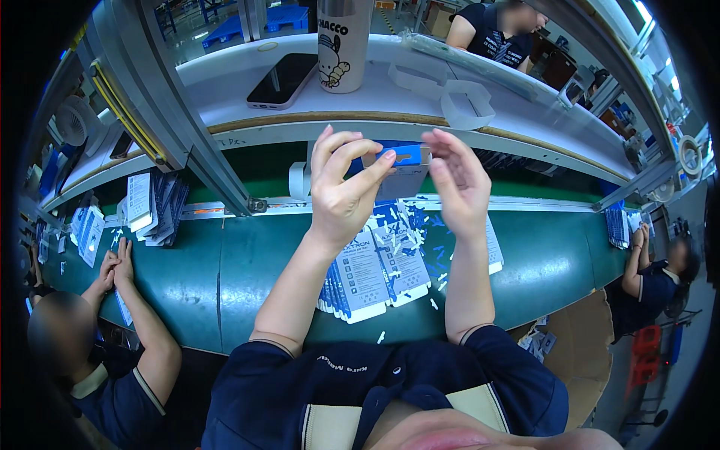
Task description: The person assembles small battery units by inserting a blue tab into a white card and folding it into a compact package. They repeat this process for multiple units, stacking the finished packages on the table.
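While our left hand pinches the blue-and-grey box above the far edge of the bench and our right hand stands spread beside it, the one-sided hold could, we judge, let the box twist loose onto the flat cartons toward the near edge.

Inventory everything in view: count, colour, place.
Box: one, blue and grey, above bench
Flat cartons: uncounted, white and blue, along bench
Scraps: many, blue and white, around centre cartons
Bench: one, green, across centre
Phone: one, black, shelf
Tumbler: one, white, shelf
Loops: two, white, shelf
Shelf: one, white, top
Large carton: one, brown, lower right
Co-workers: at least three, dark tops, around
Left fingers: one hand, bare, on box
Right fingers: one hand, bare, beside box
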Tool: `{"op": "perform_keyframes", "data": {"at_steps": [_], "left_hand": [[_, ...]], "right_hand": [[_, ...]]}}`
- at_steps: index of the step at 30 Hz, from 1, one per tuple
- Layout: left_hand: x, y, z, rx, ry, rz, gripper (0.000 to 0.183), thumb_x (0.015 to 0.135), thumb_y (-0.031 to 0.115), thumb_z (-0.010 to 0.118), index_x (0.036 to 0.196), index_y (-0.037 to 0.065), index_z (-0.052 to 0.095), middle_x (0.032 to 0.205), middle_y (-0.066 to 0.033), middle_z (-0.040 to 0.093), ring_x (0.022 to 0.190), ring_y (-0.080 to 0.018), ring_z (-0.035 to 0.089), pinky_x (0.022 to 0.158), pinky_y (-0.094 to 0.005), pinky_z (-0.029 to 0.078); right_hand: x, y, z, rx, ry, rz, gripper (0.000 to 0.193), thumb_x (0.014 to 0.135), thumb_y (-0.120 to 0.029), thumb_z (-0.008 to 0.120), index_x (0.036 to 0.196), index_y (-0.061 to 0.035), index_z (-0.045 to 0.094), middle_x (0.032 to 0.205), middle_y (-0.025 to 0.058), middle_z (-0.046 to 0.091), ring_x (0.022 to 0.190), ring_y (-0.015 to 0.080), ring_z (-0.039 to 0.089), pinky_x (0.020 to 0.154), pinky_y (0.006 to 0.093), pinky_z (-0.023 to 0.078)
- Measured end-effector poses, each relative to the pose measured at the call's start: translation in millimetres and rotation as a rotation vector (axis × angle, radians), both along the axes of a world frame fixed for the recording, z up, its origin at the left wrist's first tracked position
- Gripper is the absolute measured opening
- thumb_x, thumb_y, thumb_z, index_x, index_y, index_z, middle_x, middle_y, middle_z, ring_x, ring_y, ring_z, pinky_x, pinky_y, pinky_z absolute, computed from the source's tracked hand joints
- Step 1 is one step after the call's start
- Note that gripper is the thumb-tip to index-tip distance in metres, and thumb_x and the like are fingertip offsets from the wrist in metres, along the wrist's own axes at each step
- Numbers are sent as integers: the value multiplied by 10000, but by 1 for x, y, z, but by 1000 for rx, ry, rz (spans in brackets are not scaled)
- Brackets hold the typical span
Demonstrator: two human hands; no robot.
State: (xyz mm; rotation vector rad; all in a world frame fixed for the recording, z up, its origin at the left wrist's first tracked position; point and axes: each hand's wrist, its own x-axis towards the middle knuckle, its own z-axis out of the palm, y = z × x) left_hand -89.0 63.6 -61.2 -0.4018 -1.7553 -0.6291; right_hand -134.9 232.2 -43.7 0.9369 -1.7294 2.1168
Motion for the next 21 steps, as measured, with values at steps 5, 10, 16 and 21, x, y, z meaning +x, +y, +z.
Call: {"op": "perform_keyframes", "data": {"at_steps": [5,10,16,21], "left_hand": [[0,-3,-1,-134,-31,-44,256,717,77,755,960,158,757,1023,-28,686,998,-258,594,1020,-533,388],[1,3,-2,-162,-74,-82,275,683,69,788,943,150,757,1043,-33,706,1020,-252,594,1037,-517,378],[-1,-1,-1,-85,-88,-64,248,673,37,781,910,103,757,943,-26,688,1051,-270,591,1032,-520,388],[-2,-4,1,-16,-131,-143,144,715,29,743,853,59,718,921,-46,653,1101,-299,571,1024,-535,392]], "right_hand": [[-11,15,-6,70,-36,66,170,937,-55,623,1077,32,661,927,62,693,837,92,629,772,227,495],[-12,13,-11,90,-147,-45,90,916,-36,631,978,25,655,923,57,678,839,101,623,761,225,492],[-8,8,2,353,515,-263,176,803,-13,695,979,-29,692,1152,130,616,1078,267,585,880,352,481],[-10,9,2,514,597,-229,161,780,-50,713,941,-41,705,1161,111,610,1128,339,552,950,417,448]]}}
